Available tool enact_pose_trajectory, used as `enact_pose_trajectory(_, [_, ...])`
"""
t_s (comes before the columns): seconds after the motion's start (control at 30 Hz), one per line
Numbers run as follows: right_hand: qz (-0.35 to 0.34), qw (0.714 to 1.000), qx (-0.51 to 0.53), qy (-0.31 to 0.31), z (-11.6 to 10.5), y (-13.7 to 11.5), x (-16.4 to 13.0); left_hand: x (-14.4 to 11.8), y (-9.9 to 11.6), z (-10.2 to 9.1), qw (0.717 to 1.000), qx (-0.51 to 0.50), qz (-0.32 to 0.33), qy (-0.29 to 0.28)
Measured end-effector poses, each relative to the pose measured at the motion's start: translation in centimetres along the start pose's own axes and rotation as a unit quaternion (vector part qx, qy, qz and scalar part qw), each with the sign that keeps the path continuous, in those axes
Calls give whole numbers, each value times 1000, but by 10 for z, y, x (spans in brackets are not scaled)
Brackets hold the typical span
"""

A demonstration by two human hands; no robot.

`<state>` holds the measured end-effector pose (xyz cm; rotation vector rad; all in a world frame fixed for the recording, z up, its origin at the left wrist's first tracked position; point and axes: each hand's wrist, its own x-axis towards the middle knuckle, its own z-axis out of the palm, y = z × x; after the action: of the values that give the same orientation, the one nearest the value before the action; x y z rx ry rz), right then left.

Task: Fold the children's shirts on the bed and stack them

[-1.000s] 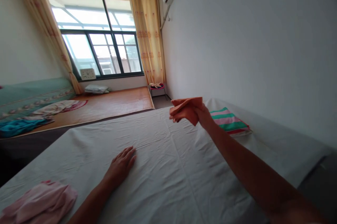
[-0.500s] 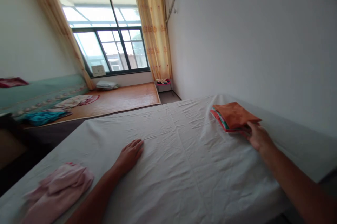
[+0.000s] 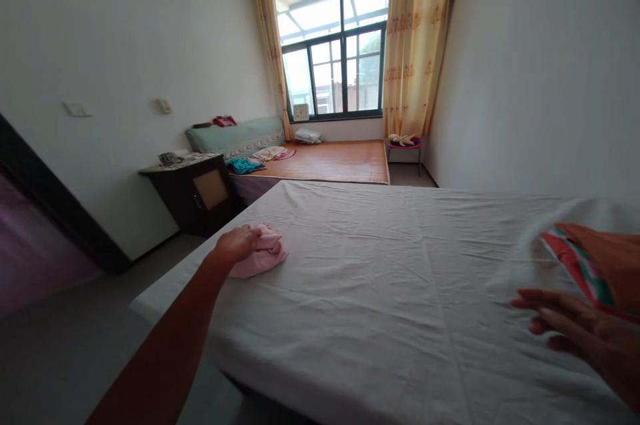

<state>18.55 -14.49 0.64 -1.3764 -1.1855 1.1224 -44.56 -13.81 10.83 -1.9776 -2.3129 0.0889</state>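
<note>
At the left side of the white-covered table (image 3: 360, 265), my left hand (image 3: 239, 243) is closed on a crumpled pink cloth garment (image 3: 267, 253), its fingers partly hidden in the folds. My right hand (image 3: 580, 328) is at the right edge of the view, its fingers stretched out and holding nothing. Just beyond it lies a folded stack of cloth (image 3: 610, 265), orange on top with red and green layers showing at the side. The view cuts off the right end of this stack.
A low bed with a brown mat (image 3: 340, 158) stands under the window, with a teal cloth (image 3: 245, 166) on it. A dark cabinet (image 3: 200, 192) is at the left. A small stool (image 3: 405, 143) stands near the curtain (image 3: 415, 45). White wall runs along the right.
My view has turned left. My left hand has gone from lying flat on the white cover to gripping the pink garment. My right hand has let go of the orange folded stack.
</note>
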Motion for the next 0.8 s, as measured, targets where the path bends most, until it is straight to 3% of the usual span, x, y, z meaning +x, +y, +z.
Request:
enact_pose_trajectory(0.07, [7,998,-58,-38,21,-13,-1,-4,-3,5,1000,-18,3,15])
enact_pose_trajectory(0.13, [11,993,-86,-80,42,-29,-3,-2,7,6,999,-36,3,39])
enact_pose_trajectory(0.2, [0,988,-80,-134,61,-44,-5,6,28,-2,995,-73,18,65])
enact_pose_trajectory(0.27, [-24,979,-77,-190,81,-57,-5,16,58,-18,979,-162,79,91])
enact_pose_trajectory(0.4, [-91,953,-107,-268,124,-79,-2,29,134,-62,892,-395,183,122])
enact_pose_trajectory(0.47, [-124,946,-122,-274,145,-86,2,29,170,-82,855,-453,206,146])
enact_pose_trajectory(0.53, [-159,945,-130,-254,162,-89,7,25,198,-98,836,-468,220,185])
enact_pose_trajectory(0.67, [-200,943,-159,-211,180,-83,17,22,223,-118,791,-513,224,245])
enact_pose_trajectory(0.8, [-148,933,-139,-296,196,-75,13,20,233,-128,697,-645,222,221])
